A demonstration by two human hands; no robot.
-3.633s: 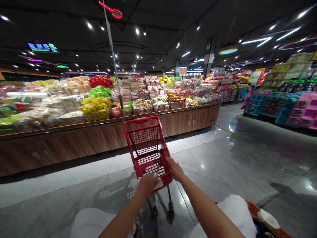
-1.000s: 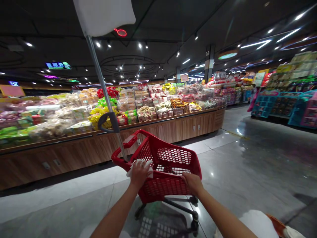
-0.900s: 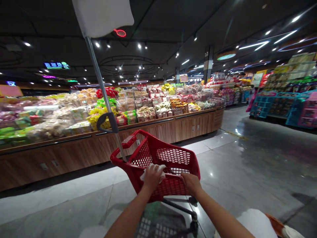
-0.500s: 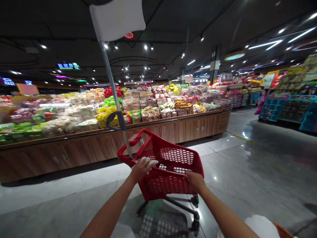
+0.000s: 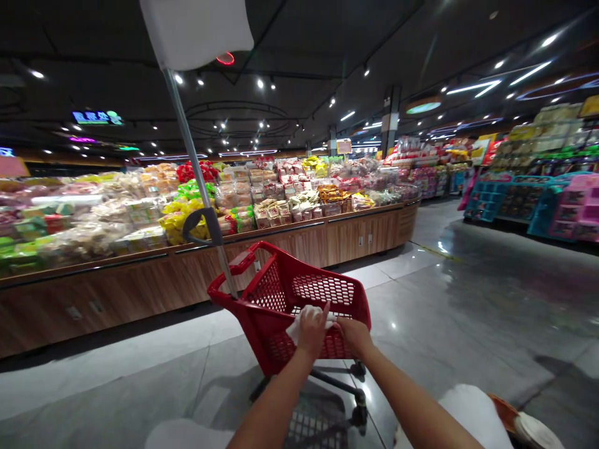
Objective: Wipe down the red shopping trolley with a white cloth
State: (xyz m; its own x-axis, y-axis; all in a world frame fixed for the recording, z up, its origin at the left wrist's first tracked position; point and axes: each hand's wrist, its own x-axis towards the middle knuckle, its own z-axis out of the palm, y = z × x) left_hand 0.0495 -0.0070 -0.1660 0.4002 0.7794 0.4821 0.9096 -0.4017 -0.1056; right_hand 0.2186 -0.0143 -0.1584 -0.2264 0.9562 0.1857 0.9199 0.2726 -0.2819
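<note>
A red shopping cart [image 5: 255, 315] with perforated basket walls stands in front of me, its basket showing nothing inside. My left hand [image 5: 312, 330] is closed on a crumpled white cloth [image 5: 294, 329] at the near rim, one finger raised. Right beside it, my right hand [image 5: 354, 337] is wrapped over the same rim, thumb side toward the left hand. From the cart's handle end rises a grey pole [image 5: 189, 143] with a dark grey loop [image 5: 199, 227] and a white flag-like panel [image 5: 199, 31] on top.
Behind the cart runs a long wood-panelled display counter [image 5: 299, 246] heaped with packaged foods. Blue and pink racks [image 5: 503, 193] stand at the right. Grey tiled floor [image 5: 468, 299] stretches between. A white and orange object [image 5: 508, 418] is partly visible at bottom right.
My left hand has slid right along the near rim with the cloth, from the handle end to beside my right hand. The right hand keeps its grip; my view has turned slightly right.
</note>
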